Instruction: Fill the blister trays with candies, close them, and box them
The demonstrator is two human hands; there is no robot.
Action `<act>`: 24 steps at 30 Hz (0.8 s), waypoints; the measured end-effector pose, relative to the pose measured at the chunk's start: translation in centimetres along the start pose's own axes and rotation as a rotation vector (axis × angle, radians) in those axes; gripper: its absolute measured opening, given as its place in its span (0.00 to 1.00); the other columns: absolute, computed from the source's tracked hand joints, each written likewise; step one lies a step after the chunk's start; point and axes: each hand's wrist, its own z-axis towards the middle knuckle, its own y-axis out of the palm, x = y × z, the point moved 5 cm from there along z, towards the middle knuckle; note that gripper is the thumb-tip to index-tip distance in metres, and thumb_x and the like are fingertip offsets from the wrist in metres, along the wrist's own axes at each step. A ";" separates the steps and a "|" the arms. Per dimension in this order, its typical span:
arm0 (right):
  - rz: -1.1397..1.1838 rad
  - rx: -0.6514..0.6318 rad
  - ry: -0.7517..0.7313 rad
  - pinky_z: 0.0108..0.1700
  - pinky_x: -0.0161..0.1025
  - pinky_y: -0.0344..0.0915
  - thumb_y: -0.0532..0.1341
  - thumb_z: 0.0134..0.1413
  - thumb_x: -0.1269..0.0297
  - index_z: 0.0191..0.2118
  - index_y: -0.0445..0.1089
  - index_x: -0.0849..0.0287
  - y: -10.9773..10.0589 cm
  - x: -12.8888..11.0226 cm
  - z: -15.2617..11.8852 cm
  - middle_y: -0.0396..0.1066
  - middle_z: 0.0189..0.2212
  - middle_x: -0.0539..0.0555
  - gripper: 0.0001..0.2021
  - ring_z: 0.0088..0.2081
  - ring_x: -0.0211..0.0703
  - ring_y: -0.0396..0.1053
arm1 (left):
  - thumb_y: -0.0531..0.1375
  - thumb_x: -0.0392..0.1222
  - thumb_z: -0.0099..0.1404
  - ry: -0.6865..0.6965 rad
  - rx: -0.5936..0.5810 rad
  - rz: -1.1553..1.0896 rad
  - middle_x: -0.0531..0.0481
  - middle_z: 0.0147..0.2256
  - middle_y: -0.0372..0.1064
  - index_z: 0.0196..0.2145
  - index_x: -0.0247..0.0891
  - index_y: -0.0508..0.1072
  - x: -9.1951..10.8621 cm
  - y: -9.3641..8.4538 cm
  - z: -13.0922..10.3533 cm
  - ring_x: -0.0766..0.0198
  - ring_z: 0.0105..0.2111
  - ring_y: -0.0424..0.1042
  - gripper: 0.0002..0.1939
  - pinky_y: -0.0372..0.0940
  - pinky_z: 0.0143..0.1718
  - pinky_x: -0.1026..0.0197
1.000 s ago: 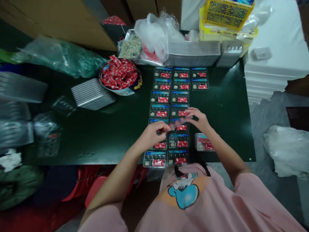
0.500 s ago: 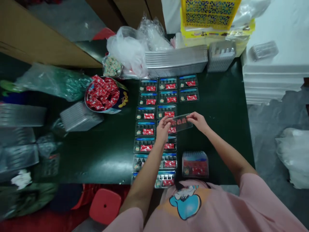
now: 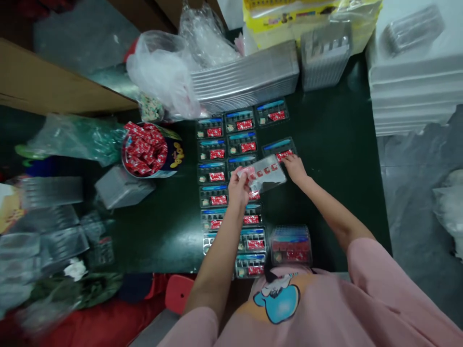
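Observation:
My left hand point(image 3: 238, 189) grips the left end of a clear plastic blister tray point(image 3: 270, 180), held tilted above the rows. Red shows through its small compartments. My right hand point(image 3: 295, 169) has its fingers closed on the near edge of a filled clear tray point(image 3: 278, 144), which holds a blue pen-like stick and a red patterned packet. Rows of similar filled trays point(image 3: 217, 154) lie on the dark green table, some hidden under my left hand and forearm. A stack of filled trays point(image 3: 291, 246) stands close to my body.
A tub of red packets point(image 3: 144, 149) stands left, beside a stack of clear trays point(image 3: 123, 187). Long nested clear trays point(image 3: 249, 77) and plastic bags point(image 3: 162, 72) line the back. White foam sheets point(image 3: 412, 86) are stacked right. A red stool point(image 3: 179, 294) stands below the table edge.
My right hand has let go of the clear tray and moved up to a filled tray, which now sits slightly askew. My left hand keeps the clear tray, now turned. The view has shifted.

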 end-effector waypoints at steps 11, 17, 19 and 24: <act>0.808 0.444 0.325 0.49 0.47 0.71 0.47 0.66 0.55 0.64 0.59 0.58 -1.8 2.1 -15.9 0.69 0.56 0.62 0.25 0.52 0.47 0.70 | 0.70 0.45 0.52 -0.193 -0.095 0.099 0.54 0.31 0.70 0.50 0.41 0.73 -7.7 5.4 -4.3 0.70 0.29 0.71 0.27 0.68 0.36 0.65; 0.622 0.504 0.334 0.60 0.51 0.63 0.54 0.61 0.56 0.58 0.67 0.59 -3.4 2.2 -14.9 0.71 0.53 0.61 0.23 0.54 0.47 0.69 | 0.67 0.44 0.56 -0.026 0.076 0.322 0.52 0.32 0.68 0.49 0.38 0.74 -9.9 6.3 -4.7 0.66 0.33 0.70 0.23 0.66 0.42 0.62; 0.525 0.512 0.306 0.61 0.51 0.62 0.53 0.61 0.59 0.56 0.69 0.60 -3.4 2.6 -14.3 0.71 0.52 0.62 0.21 0.54 0.47 0.69 | 0.66 0.43 0.57 0.046 0.140 0.435 0.49 0.36 0.68 0.48 0.39 0.75 -10.2 6.2 -4.5 0.63 0.37 0.70 0.20 0.65 0.46 0.60; 0.300 0.459 0.312 0.60 0.57 0.60 0.53 0.59 0.64 0.54 0.71 0.64 -2.3 3.9 -13.4 0.68 0.51 0.67 0.20 0.54 0.53 0.64 | 0.65 0.40 0.58 0.025 0.236 0.589 0.42 0.42 0.66 0.49 0.37 0.76 -11.4 5.8 -4.1 0.58 0.43 0.70 0.20 0.64 0.51 0.56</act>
